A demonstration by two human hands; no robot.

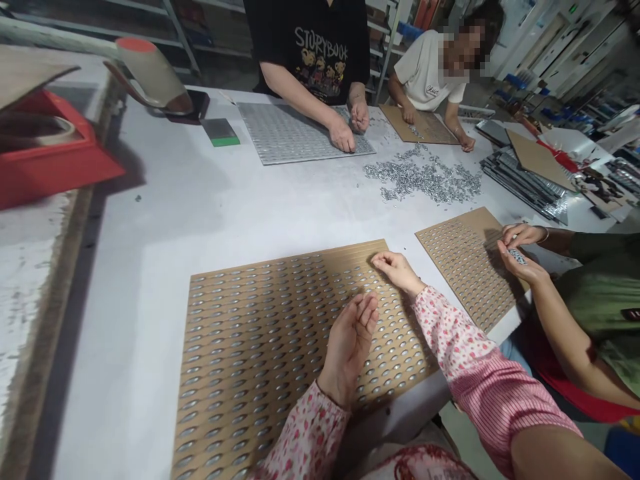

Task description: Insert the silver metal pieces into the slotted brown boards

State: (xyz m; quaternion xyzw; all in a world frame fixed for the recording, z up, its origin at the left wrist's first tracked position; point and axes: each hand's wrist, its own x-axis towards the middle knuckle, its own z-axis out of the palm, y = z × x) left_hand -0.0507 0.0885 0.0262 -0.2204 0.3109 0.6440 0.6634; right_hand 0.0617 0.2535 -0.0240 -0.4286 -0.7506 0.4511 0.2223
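Note:
Before me lies a brown board (200, 360) covered with rows of small silver oval pieces (240, 343). My left hand (350, 343) is held over the board, cupped with its fingers curled in; what lies inside the palm, if anything, is hidden. Near the far right corner of the board, my right hand (399, 270) has its thumb and fingertips pinched together. Anything between those fingertips is too small to make out. Both forearms wear pink patterned sleeves.
Loose silver pieces (425, 177) are heaped on the white table (150, 220). At right, a co-worker holds pieces over another board (460, 257). Two people work at boards opposite. A red bin (50, 160), a green-edged block (223, 133) and stacked sheets (525, 183) stand around.

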